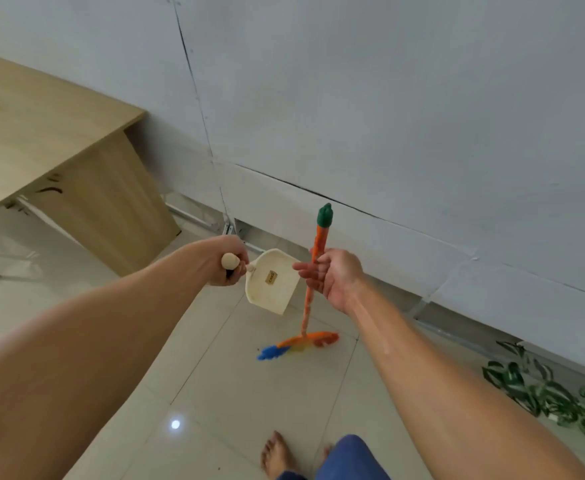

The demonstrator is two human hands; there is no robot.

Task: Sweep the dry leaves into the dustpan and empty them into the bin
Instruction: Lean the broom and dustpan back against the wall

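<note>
Cream plastic dustpan (273,280) hangs from the left hand (222,260), fisted around its handle. At its 3 o'clock the right hand (332,276), fingers loosely curled, holds the orange carrot-shaped broom (310,299). Green leaves (554,396) lie at 4 o'clock by the wall.

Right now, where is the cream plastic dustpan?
In the head view the cream plastic dustpan hangs above the tiled floor, held by the left hand, just left of the orange carrot-shaped broom.
</note>
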